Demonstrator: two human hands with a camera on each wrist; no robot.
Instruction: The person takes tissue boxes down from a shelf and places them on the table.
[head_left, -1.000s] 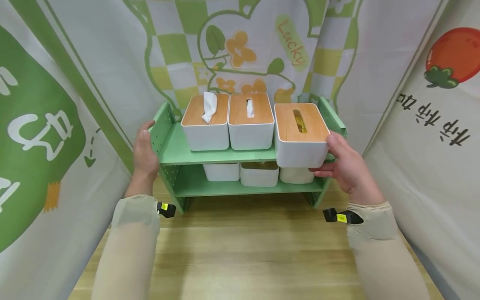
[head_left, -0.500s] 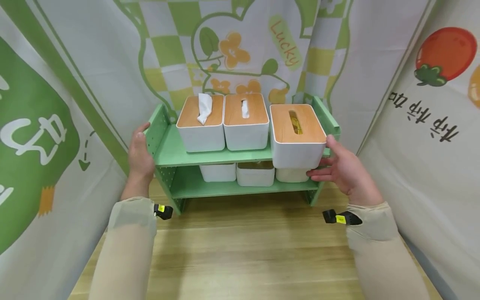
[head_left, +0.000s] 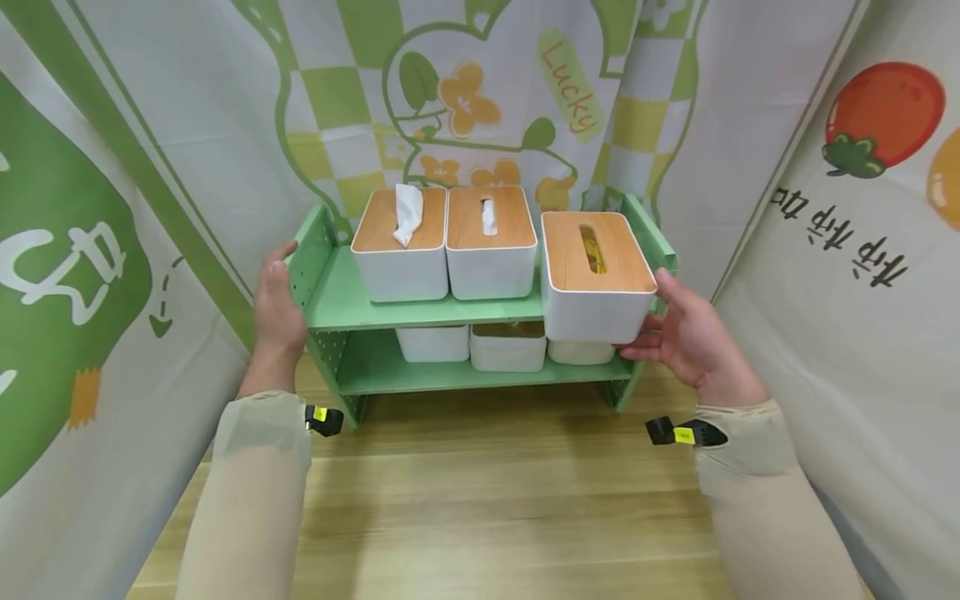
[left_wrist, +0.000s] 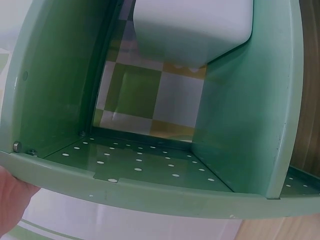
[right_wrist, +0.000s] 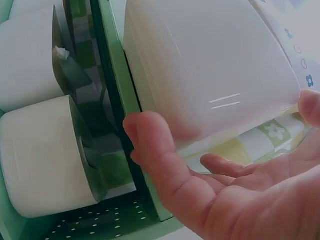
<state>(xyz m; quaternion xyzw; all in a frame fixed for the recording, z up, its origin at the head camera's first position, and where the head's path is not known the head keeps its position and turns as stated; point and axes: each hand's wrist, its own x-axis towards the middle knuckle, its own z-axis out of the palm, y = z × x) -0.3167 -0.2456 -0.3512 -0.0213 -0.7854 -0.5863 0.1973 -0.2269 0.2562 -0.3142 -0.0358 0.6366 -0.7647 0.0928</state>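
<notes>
In the head view my right hand (head_left: 690, 342) holds the right-hand tissue box (head_left: 597, 258), white with a wooden lid and a slot showing yellow inside. The thumb lies at its front right corner and the fingers are low at its side. The box juts past the front edge of the green two-tier shelf (head_left: 337, 312). In the right wrist view, the white box (right_wrist: 220, 65) sits between thumb and fingers. My left hand (head_left: 279, 308) lies along the outside of the shelf's left side panel, its fingers partly hidden. The left wrist view shows the perforated panel (left_wrist: 150, 165) from close by.
Two similar tissue boxes, a left one (head_left: 401, 242) with a raised tissue and a middle one (head_left: 495, 242), share the upper tier. Several pale bins, such as the middle bin (head_left: 508, 350), stand below. Printed curtains (head_left: 480, 92) enclose the wooden surface (head_left: 480, 492).
The right-hand tissue box has come slightly toward me with my right hand, past the shelf edge. The head view has shifted a little; the left hand stays at the side panel.
</notes>
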